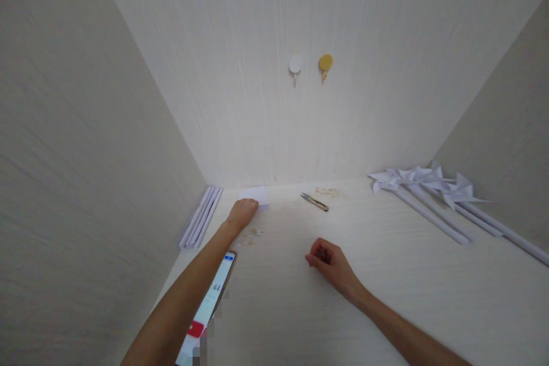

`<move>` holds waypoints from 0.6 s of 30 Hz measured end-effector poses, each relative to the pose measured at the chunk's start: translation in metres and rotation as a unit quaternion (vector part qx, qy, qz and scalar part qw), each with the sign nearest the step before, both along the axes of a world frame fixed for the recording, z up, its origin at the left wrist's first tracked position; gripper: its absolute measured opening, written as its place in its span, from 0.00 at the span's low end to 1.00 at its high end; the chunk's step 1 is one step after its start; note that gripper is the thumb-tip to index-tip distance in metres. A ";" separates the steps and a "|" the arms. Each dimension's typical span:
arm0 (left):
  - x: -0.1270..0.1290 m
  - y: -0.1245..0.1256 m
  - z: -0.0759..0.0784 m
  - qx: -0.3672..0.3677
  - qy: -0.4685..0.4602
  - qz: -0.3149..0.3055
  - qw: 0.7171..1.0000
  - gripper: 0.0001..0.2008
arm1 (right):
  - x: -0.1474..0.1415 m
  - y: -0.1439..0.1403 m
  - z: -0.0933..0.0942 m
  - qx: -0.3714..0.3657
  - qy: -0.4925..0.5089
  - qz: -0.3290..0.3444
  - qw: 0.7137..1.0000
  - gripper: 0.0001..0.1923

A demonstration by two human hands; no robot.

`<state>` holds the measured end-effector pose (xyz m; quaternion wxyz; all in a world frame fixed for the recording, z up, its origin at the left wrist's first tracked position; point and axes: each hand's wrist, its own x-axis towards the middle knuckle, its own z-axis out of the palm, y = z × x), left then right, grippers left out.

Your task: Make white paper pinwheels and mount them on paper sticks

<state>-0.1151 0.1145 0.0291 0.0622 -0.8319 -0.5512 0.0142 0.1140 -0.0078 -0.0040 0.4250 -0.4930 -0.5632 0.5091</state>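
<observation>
So my left hand (243, 213) is reaching forward to a small white sheet of paper (254, 193) near the back of the white table (274, 303). Knuckles are up and my fingertips are hidden, so I can't tell if I've got a grip on it or I'm just touching the near edge. My right hand (329, 263) is over the middle of the table, loosely half-curled rather than balled into a fist, nothing I can see in it.

Left of the sheet there's a bundle of rolled white paper sticks (201, 217) lying side by side along the wall. My phone (218, 283) is lit up, partly under my left forearm, with some little pale scraps (249, 238) just past its top end. Thread snips (315, 201) lie beyond my right hand, points toward the left, beside some beige bits (329, 192). Far right: a few white paper pinwheels (420, 177) on sticks, all piled together.
</observation>
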 end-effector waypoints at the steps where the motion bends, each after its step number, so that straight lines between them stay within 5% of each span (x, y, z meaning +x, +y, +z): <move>1: 0.001 -0.001 0.002 0.012 -0.007 0.010 1.000 0.13 | 0.000 0.000 0.000 0.001 -0.001 0.001 1.000 0.10; 10: 0.016 -0.028 0.049 0.166 -0.158 0.113 0.967 0.16 | -0.002 0.001 -0.004 0.015 0.014 -0.003 1.000 0.11; 12: 0.029 -0.043 0.058 0.210 -0.373 0.106 0.898 0.13 | -0.001 0.002 -0.004 0.019 0.032 -0.018 0.999 0.11; 14: 0.042 -0.059 0.061 0.181 -0.523 0.097 0.827 0.11 | 0.000 0.002 -0.004 0.016 0.069 -0.045 0.996 0.13; 18: 0.062 -0.086 0.043 0.035 -0.661 0.134 0.737 0.13 | 0.003 0.002 -0.001 0.000 0.196 -0.106 0.975 0.15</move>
